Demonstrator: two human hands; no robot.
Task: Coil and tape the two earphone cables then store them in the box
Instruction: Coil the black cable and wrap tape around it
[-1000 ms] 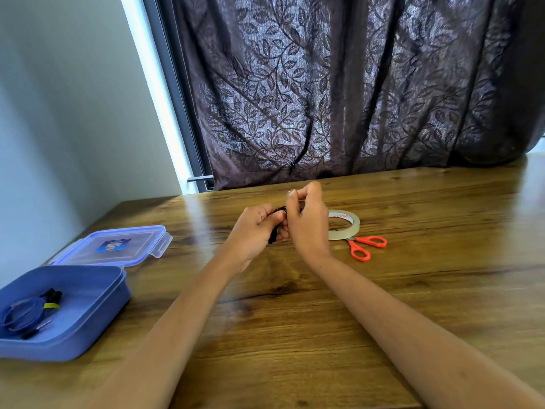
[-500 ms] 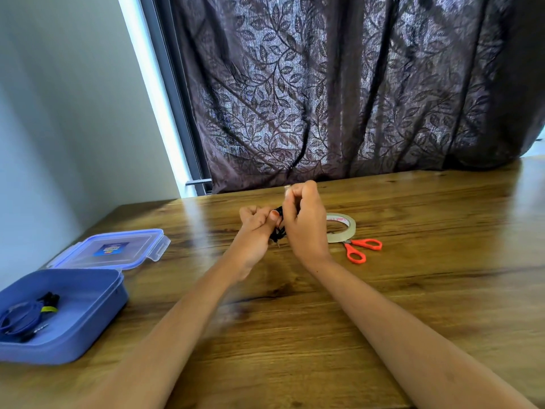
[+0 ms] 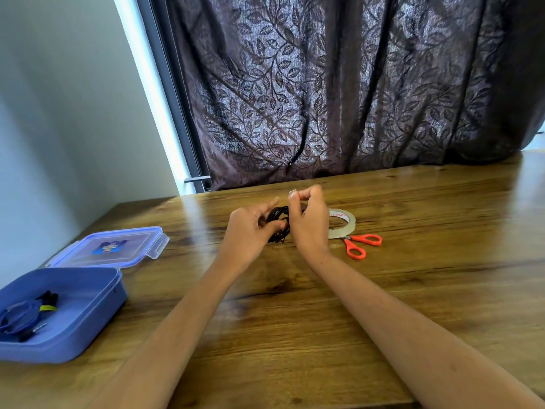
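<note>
Everything is placed from the tape roll point(image 3: 346, 230), which lies flat on the wooden table point(image 3: 413, 276) towards its far edge.

Far to the left of the roll and nearer the viewer stands the open blue box point(image 3: 73, 343). In its left end lies the blue earphone cable point(image 3: 17, 320), coiled and bound with a yellow band point(image 3: 47, 307), its dark ends poking out beside the band. The box's clear lid point(image 3: 112, 249) rests flat on the table just behind the box, on the roll's side of it.

Closer in, a short way left of the roll, the left hand point(image 3: 250, 231) is raised above the table. Its fingers are curled round the black earphone cable point(image 3: 277, 222), with the forefinger reaching out over the top. This cable is bunched in a tight coil between the two hands, off the tabletop and just left of the roll.

The right hand point(image 3: 309, 222) is directly left of the roll and partly hides its near-left rim. Thumb and forefinger are pinched together on a small pale piece of tape point(image 3: 292, 193) held above the coil, and the other fingers are folded in.

Touching the roll's right front edge lie the orange-handled scissors point(image 3: 349, 243), their handles pointing away from the roll to the right.

Behind the roll, past the table's far edge, hangs a dark leaf-patterned curtain point(image 3: 354, 98).
</note>
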